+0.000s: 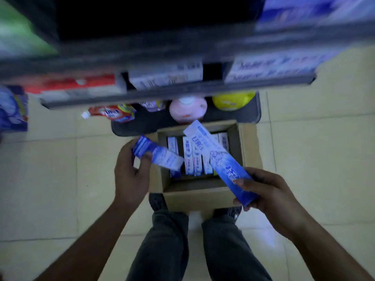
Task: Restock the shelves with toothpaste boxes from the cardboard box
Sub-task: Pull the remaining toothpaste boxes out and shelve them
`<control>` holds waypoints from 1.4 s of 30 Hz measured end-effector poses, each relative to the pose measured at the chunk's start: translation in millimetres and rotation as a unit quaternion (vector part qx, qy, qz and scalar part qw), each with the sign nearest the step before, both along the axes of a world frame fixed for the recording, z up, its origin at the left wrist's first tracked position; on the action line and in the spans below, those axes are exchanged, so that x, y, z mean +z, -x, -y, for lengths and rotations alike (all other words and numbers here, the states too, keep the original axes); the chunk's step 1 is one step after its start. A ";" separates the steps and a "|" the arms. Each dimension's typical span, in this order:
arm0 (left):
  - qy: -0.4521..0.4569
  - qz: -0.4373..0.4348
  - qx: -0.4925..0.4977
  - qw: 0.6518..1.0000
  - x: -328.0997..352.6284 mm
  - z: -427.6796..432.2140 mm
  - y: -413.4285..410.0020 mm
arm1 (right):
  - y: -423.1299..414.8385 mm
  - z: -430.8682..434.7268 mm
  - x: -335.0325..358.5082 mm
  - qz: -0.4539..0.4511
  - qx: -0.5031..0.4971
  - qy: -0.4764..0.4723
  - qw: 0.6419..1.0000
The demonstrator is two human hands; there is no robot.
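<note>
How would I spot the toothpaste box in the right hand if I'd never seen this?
Find the open cardboard box on the floor by the person's feet. Above its right side slants a long toothpaste box, its lower end gripped by the right hand. Unlike the other box in the left hand, it shows its whole face, white fading to deep blue.

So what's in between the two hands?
In the head view, the open cardboard box sits on the floor between the left hand and the right hand, with toothpaste boxes standing inside it.
</note>
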State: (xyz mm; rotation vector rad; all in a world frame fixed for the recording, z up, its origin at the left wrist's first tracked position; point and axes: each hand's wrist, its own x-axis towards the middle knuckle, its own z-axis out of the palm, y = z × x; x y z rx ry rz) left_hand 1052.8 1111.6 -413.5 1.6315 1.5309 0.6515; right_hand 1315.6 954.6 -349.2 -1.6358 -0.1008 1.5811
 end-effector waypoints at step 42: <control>-0.050 0.302 -0.241 0.921 653.5 -93.4 -1.4 | 99.3 -151.7 563.5 0.099 -0.127 -0.516 0.841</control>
